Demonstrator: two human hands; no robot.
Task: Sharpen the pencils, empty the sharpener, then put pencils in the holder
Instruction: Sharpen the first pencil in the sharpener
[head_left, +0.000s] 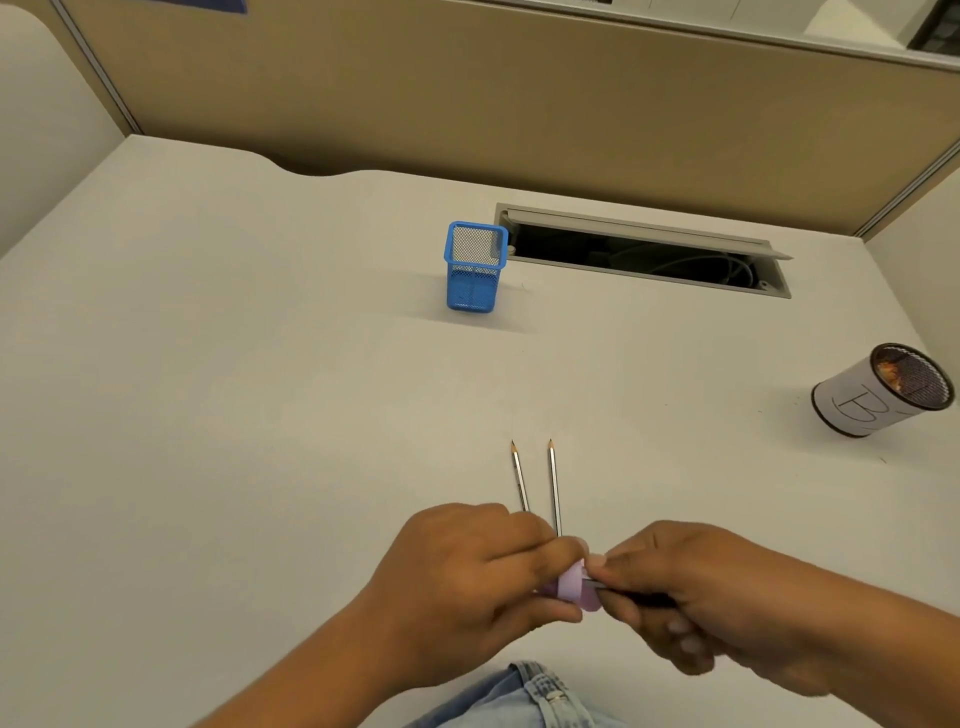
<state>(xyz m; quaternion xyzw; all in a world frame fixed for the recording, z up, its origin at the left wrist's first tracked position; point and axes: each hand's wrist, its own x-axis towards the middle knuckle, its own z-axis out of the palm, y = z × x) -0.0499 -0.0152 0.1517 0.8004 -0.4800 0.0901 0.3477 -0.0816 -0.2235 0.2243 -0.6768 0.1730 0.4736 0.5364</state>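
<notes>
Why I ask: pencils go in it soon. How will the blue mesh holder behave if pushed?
Probably light: the blue mesh holder is thin mesh, nothing showing inside. Taller than wide, it may tip if pushed near the rim; pushed low, it likely slides on the smooth desk.

A pale desk (260, 364) with an open cable tray (644, 254) stands against tan partition panels (467, 93)
</notes>
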